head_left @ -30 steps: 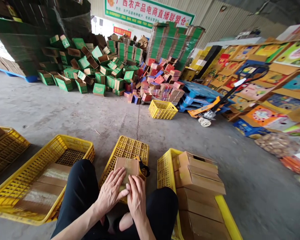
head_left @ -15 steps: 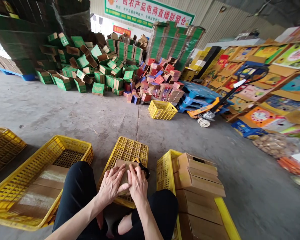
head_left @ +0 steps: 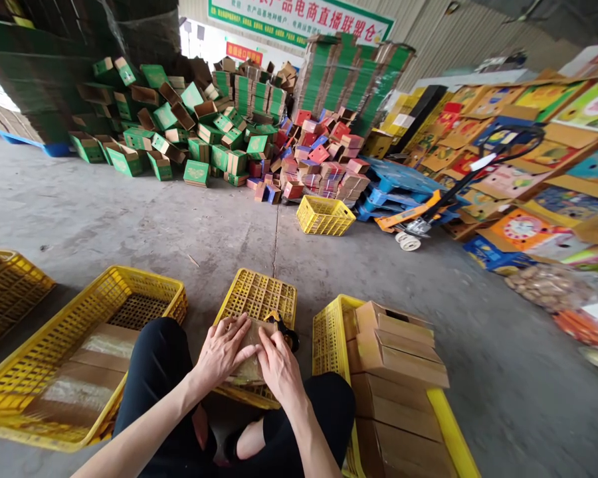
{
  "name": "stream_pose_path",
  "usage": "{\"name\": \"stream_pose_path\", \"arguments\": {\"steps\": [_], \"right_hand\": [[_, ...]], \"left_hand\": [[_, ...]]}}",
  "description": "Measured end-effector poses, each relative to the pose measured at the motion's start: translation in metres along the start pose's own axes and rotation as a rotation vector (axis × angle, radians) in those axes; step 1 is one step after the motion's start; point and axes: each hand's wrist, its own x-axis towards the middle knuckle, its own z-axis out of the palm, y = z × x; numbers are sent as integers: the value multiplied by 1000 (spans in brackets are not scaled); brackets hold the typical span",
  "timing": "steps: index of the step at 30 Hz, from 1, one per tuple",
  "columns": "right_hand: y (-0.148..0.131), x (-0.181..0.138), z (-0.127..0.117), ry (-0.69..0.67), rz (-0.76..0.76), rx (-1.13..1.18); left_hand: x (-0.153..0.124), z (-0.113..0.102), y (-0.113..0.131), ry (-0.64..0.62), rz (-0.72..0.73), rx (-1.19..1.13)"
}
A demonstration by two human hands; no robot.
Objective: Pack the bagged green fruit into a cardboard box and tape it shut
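Observation:
A small brown cardboard box [head_left: 252, 337] with clear tape over its top rests on an upturned yellow plastic crate [head_left: 264, 292] between my knees. My left hand [head_left: 224, 350] lies flat on the left part of the box, fingers stretched out and thumb pointing right. Against the right part presses my right hand [head_left: 281, 366], its fingers extended too. Both hands are open, palms down, with their undersides hidden. Just beyond the right fingers, a black and yellow tape dispenser [head_left: 288, 335] sits on the crate, partly covered by that hand.
To my left, a yellow crate [head_left: 152, 282] holds taped boxes [head_left: 74, 392]. A crate [head_left: 326, 345] on my right is filled with brown cartons [head_left: 403, 411]. Further off are another yellow crate [head_left: 326, 216], a pallet jack [head_left: 418, 222], blue pallets [head_left: 393, 179] and heaped green boxes [head_left: 197, 172].
My hands have slid outward, away from each other, toward the sides of the box, uncovering more of its taped top. The view has shifted slightly.

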Motion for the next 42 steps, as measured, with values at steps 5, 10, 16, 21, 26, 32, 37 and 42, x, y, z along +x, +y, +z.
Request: {"name": "stream_pose_path", "arguments": {"steps": [5,10,16,21,26,32,37,42], "right_hand": [[-8,-21,-21,-49,-54,112],[-21,-29,-27,-78,-4,54],[-23,-37,-18,20,-17,17],[-21,-54,4,152,-37,54],[-16,-69,25,306,-45,153],[-15,-63,17,325,-58,231],[-22,-48,4,304,-27,227],[-25,-38,3,277,8,172]], "left_hand": [[-14,-13,-4,-90,88,10],[-36,-26,-2,-170,141,-7],[-73,-36,16,-172,179,-34],[-89,-39,25,-138,178,-2],[-88,-36,26,-142,164,20],[-73,-32,26,-145,115,-9],[-43,-23,17,-107,92,53],[-11,-12,5,-55,51,146]]}}
